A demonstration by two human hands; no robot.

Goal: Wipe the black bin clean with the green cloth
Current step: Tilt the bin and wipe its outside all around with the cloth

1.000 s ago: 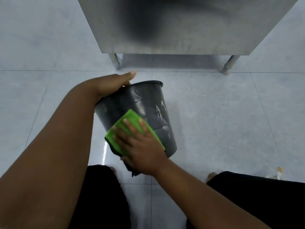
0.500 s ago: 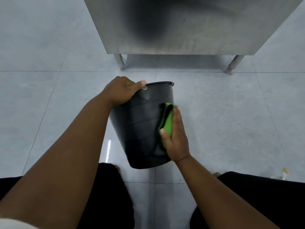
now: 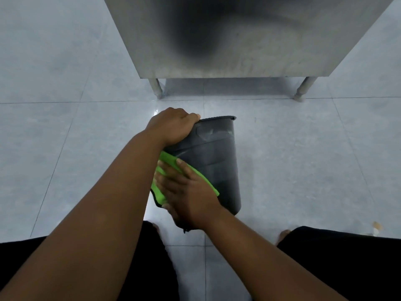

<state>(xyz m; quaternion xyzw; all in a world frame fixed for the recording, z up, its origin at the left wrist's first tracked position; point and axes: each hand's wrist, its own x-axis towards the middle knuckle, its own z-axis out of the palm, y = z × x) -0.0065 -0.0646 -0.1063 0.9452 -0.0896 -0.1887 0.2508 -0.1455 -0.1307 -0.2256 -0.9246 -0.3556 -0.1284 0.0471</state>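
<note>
At frame centre the round black plastic bin (image 3: 217,161) stands tilted on the floor, left hand (image 3: 173,124) clamped on its rim, right hand (image 3: 186,192) fingers spread pressing the bright green cloth (image 3: 167,158) against its outer wall: wiping midway, pale smears near the rim remain.

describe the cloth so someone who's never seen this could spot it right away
Start at the steel cabinet at the top and drop to the black bin on the tiled floor. The green cloth is pressed flat against the bin's near side under the right hand; it is the only bright colour here.
</note>
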